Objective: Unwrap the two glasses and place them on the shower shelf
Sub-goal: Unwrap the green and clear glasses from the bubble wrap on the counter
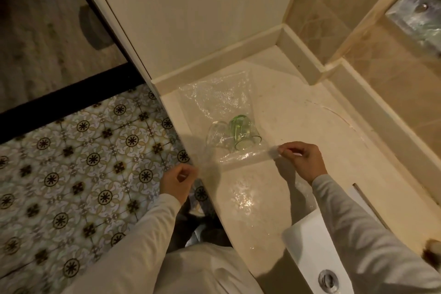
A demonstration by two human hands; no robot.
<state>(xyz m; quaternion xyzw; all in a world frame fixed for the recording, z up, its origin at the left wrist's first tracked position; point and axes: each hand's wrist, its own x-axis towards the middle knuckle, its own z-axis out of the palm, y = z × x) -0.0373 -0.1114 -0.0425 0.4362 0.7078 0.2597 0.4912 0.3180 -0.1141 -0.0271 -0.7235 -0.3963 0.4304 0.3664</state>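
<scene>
Two glasses lie on their sides on the cream countertop (298,131), a clear glass (216,135) on the left and a green glass (242,130) on the right, touching each other. A sheet of clear plastic wrap (222,95) spreads under and behind them toward the wall. My left hand (177,182) pinches the wrap's near left edge, off the counter's side. Just right of the glasses, my right hand (301,159) pinches the wrap's near right edge. The wrap stretches between both hands in front of the glasses.
A white sink (307,241) with a metal drain (328,279) sits at the lower right. Tiled walls enclose the counter's far and right sides. A recessed niche (420,9) is at the upper right. Patterned floor tiles (71,162) lie to the left.
</scene>
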